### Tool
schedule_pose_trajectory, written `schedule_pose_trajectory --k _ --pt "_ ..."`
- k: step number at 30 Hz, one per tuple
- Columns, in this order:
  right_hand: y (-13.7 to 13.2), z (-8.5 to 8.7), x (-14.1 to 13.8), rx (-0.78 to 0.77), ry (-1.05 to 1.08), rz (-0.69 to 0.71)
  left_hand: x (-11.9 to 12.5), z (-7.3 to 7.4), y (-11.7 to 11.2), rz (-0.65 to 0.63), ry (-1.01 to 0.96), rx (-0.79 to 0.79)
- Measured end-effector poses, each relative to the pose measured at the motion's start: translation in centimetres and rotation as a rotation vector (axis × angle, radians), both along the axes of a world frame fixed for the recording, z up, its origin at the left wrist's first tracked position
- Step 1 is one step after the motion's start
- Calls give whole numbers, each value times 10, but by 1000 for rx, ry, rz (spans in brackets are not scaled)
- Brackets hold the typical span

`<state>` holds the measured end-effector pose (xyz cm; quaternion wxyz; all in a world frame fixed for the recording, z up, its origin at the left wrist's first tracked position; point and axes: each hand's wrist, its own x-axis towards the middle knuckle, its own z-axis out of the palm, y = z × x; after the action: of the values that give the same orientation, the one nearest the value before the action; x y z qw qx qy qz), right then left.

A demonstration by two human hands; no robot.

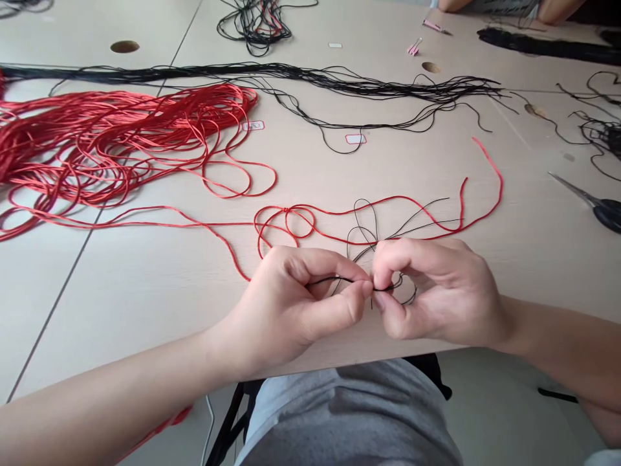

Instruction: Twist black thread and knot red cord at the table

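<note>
Thin black cord (332, 279) runs between my two hands near the table's front edge. My left hand (310, 301) is closed, thumb and forefinger pinching the cord. Right beside it, fingertips almost touching, my right hand (431, 291) pinches the same cord, with small loops showing inside the curled fingers. The exact point of the pinch is partly hidden by the fingertips. Behind my hands, loose black loops and ends (367, 226) lie across a red cord (339, 212), which has a looped knot at its left.
A big bundle of red cord (121, 136) lies at left, with long black cords (291, 72) stretched behind it. Scissors (594, 206) rest at right. Farther back are a pink clip (414, 47), a pink-handled tool (435, 27) and another person's arms (557, 10).
</note>
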<state>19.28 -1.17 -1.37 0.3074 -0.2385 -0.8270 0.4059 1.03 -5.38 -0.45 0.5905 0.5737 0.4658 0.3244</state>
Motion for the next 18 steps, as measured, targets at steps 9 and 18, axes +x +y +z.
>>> schedule_pose_trajectory --k 9,18 --pt "-1 -3 2 -22 12 -46 1 -3 0 68 41 50" --pt "-1 -2 1 144 -54 -66 1 -4 -1 47 18 -36"
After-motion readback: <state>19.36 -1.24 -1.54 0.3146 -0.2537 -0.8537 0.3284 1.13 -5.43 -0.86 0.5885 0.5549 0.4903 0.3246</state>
